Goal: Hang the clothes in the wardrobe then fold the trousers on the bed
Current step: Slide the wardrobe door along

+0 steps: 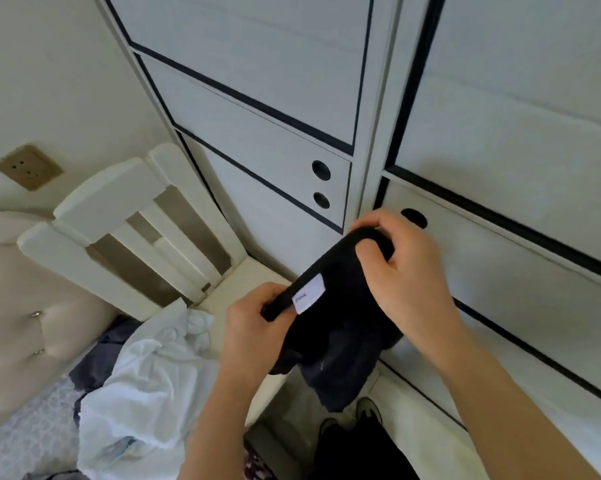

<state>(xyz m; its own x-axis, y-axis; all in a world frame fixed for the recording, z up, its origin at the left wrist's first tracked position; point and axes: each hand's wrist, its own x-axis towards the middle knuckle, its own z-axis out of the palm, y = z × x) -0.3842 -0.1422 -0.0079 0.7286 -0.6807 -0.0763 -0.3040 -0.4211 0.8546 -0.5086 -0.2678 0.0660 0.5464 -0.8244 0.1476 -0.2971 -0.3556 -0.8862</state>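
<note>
A bedroom corner, seen from above; the pale wardrobe (257, 98) with black trim lines fills the view beyond both hands, its doors carrying dark round pulls (321, 170) just above and to the left of the right hand (406, 268); one more pull is partly hidden behind that hand's knuckles.

Between the hands hangs a black garment (333, 323) – held up in the air in front of the wardrobe, not resting on anything; the left hand (254, 327) pinches its banded edge at the lower end, fingers curled round the cloth; the right hand grips the same edge at the upper end, thumb on the near side and fingers wrapped over the top; a white label (308, 294) sits on the band just right of the left hand, its print too blurred to read; the rest of the cloth droops below and between the wrists.

To the left of the left hand lies a crumpled white garment (146, 368) on the bed (25, 427), with a dark grey cloth (94, 365) partly under it; further left is a padded headboard (11, 306); above the left hand and to its left stands a white slatted chair (119, 216) – close beside the wardrobe; a wall socket (28, 167) shows far left.
</note>
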